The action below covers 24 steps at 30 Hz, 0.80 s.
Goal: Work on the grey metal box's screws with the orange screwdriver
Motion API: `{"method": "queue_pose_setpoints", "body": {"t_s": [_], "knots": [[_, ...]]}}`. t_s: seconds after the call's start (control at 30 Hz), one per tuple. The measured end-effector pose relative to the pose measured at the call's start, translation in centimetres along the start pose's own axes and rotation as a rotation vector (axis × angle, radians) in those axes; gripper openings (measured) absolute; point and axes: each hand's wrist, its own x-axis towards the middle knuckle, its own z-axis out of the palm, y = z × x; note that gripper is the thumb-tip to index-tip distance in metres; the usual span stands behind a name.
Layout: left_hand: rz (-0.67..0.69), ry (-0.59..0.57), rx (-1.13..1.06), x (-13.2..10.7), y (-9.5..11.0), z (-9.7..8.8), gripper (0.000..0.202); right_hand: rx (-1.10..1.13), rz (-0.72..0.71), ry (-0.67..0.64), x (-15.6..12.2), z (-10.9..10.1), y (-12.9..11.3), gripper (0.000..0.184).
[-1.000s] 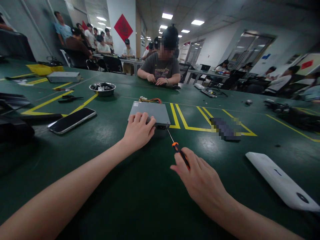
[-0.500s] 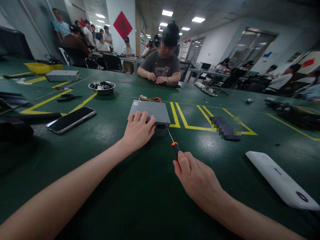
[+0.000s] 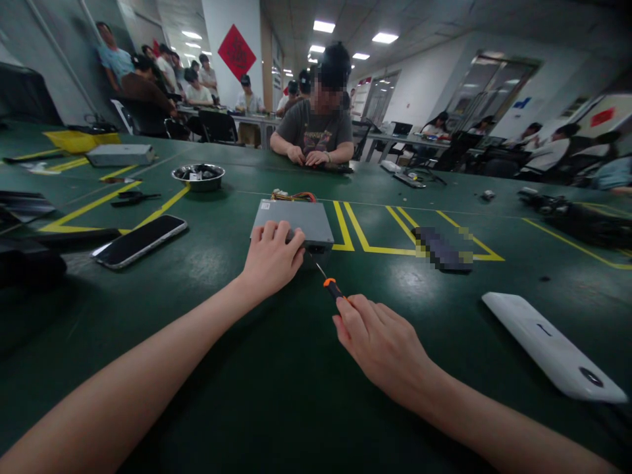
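A grey metal computer power supply lies flat on the green table, its bundle of coloured wires coming out at the far side. My left hand grips its near edge, fingers bent over the top face. In my right hand is a screwdriver with a black and orange handle, its thin shaft pointing at the near face of the power supply. The tip is close to that face, beside the fingers of my left hand; whether it touches a screw I cannot tell.
Left of the power supply are a phone, a metal bowl of small parts, another grey box and a yellow tray. A white device lies at right, near a blurred dark object. Another person sits opposite.
My right hand has moved the screwdriver left along the near face, so its tip is now nearer my left hand. The left hand keeps its hold on the power supply.
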Motion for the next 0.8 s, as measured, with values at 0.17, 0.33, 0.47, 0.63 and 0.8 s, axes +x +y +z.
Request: {"method": "queue_pose_setpoints", "body": {"t_s": [0.17, 0.33, 0.47, 0.63, 0.8], "knots": [[0.004, -0.004, 0.003, 0.0, 0.0, -0.1, 0.032, 0.017, -0.006, -0.002, 0.1, 0.6, 0.1, 0.016], [0.013, 0.01, 0.027, 0.0, -0.1, -0.1, 0.031, 0.002, 0.006, -0.015, 0.3, 0.5, 0.0, 0.016], [0.01, 0.01, 0.015, 0.0, -0.1, 0.0, 0.031, -0.017, 0.015, -0.02, 0.4, 0.5, -0.2, 0.017], [0.006, 0.021, -0.02, 0.0, 0.0, 0.1, 0.031, -0.008, -0.046, -0.025, 0.6, 0.0, -0.6, 0.019], [0.006, 0.019, -0.006, 0.0, 0.1, -0.1, 0.031, 0.047, -0.15, -0.044, 0.8, -0.3, -1.6, 0.016]]}}
